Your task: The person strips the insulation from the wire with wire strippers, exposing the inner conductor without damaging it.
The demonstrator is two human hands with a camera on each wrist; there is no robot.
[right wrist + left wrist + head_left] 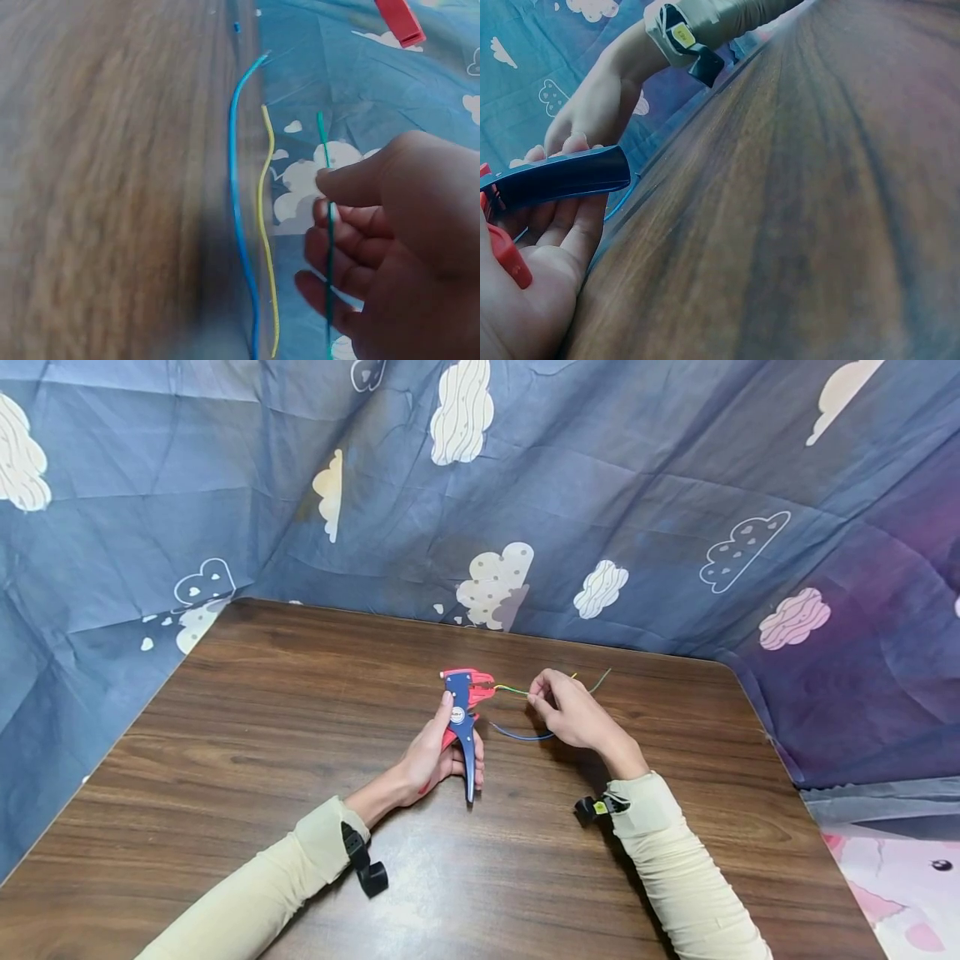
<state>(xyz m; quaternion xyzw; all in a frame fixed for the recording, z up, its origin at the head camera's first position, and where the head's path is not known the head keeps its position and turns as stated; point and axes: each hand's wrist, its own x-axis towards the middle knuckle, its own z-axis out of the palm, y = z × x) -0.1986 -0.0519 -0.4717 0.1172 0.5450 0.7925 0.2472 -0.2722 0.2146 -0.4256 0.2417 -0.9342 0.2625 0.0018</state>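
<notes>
My left hand (431, 760) holds a wire stripper (459, 714) with a blue body and red jaws, its thumb on the body and its fingers around the handles. In the left wrist view the blue handle (562, 176) lies across the fingers. My right hand (577, 714) pinches a green wire (331, 240) between thumb and fingertips. The wire's free end points toward the red jaws and stands apart from the red part (403, 22) in the right wrist view. A blue wire (235, 165) and a yellow wire (262, 195) lie on the table beyond that hand.
The brown wooden table (247, 752) runs back to a blue cloud-print curtain (390, 527). A small blue piece (237, 27) lies near the blue wire's end. Each wrist carries a strapped black camera, such as the right one (587, 811).
</notes>
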